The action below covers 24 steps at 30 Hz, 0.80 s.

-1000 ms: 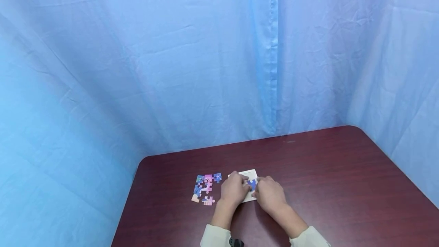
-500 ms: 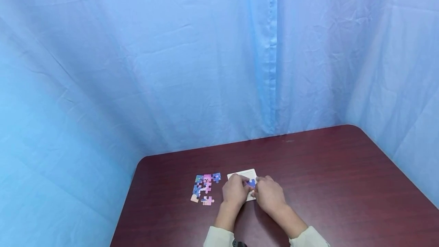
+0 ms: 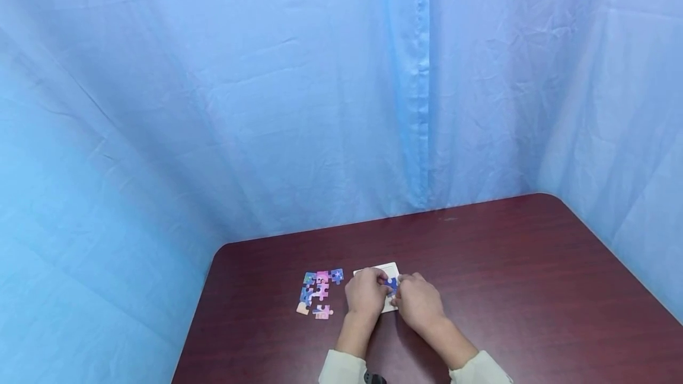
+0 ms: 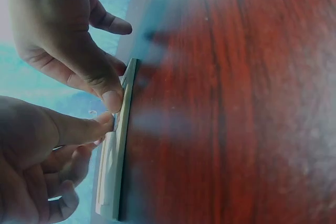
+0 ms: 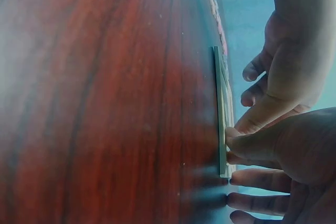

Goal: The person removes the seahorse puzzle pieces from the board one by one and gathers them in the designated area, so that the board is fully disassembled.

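In the head view a blue jigsaw piece (image 3: pixel 392 285) lies over the right side of a white puzzle tray (image 3: pixel 391 266). My left hand (image 3: pixel 365 292) covers the tray's left part, its thumb and index finger holding the piece's left side. My right hand (image 3: pixel 420 301) bends over the tray's right edge, thumb and index finger around the same piece. Seen from the left wrist, both thumbs meet just above the thin tray (image 4: pixel 122 140). From the right wrist, the right thumb (image 5: pixel 236 139) presses down near the tray's end. The fingers hide most of the piece.
Several loose jigsaw pieces (image 3: pixel 322 292), pink and blue, lie left of the tray, some touching. The dark red wooden table (image 3: pixel 507 265) extends to the right. Blue curtains (image 3: pixel 320 105) hang behind and beside it. A dark wristband (image 3: pixel 375 378) shows at the left sleeve.
My left hand and forearm have shifted slightly right. The blue piece seems to have turned a little between the fingers. My right hand stays nearly in place, and the loose pieces have not been moved.
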### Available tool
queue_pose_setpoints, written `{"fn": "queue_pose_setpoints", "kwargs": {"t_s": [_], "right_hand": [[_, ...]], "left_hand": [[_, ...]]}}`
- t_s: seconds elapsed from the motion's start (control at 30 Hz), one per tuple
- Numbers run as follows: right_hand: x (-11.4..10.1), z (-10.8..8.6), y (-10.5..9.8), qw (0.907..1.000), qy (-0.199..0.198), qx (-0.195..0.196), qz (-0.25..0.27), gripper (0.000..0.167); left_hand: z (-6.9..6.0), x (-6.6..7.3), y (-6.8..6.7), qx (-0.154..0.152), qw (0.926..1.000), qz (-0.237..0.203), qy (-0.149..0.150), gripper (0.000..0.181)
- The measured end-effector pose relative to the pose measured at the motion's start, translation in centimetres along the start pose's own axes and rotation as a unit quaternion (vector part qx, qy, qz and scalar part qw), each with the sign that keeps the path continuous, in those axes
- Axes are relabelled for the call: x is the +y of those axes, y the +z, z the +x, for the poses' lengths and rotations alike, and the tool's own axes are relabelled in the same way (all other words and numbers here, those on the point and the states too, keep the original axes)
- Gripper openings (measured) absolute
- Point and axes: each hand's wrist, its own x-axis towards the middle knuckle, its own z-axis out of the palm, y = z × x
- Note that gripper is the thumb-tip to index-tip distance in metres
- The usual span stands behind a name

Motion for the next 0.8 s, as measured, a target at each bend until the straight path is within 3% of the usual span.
{"fn": "queue_pose_setpoints", "kwargs": {"t_s": [0.27,0.5,0.8], "right_hand": [[0.1,0.1,0.0,1.0000,0.002,0.006,-0.003,0.038],[0.0,-0.1,-0.2,0.9999,-0.005,0.012,0.000,0.031],[-0.2,-0.3,-0.3,1.0000,0.004,0.001,0.004,0.024]], "left_hand": [[-0.1,-0.1,0.3,0.022,0.9997,0.011,0.006,0.015],[-0.1,-0.4,-0.3,-0.005,0.9988,-0.043,-0.022,0.014],[0.4,-1.1,-1.8,-0.005,0.9937,-0.100,-0.051,0.017]]}}
